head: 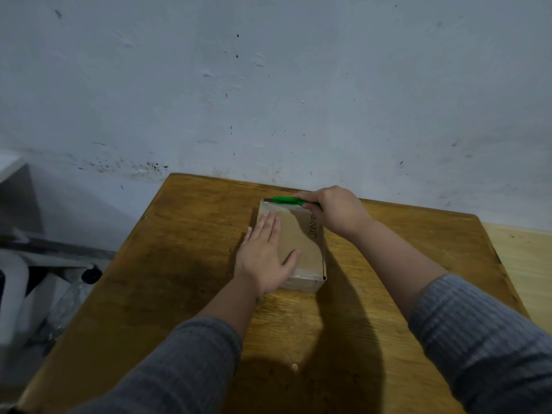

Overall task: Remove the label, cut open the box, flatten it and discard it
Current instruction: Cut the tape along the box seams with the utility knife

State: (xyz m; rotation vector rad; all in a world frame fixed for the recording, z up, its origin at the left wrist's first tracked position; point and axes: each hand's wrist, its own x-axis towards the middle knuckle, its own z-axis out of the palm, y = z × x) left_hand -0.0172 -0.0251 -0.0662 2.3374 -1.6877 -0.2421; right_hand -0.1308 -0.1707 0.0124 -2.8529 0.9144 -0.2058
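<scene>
Brown flat cardboard box (304, 249) lies mid-frame on the wooden worktop (179, 264); left hand (264, 255) presses flat on its top, right hand (337, 212) grips a green utility knife (285, 200) along its far edge.

a worn wooden counter (167, 264) against a stained pale wall (268, 85); a white chair (18, 282) at left.

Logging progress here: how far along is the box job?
No label shows on the box top, so that step may be done. Cutting is in hand: the left hand presses it flat while the right hand holds the green cutter at its far edge. It stands unflattened on the table; flattening and discarding remain.
</scene>
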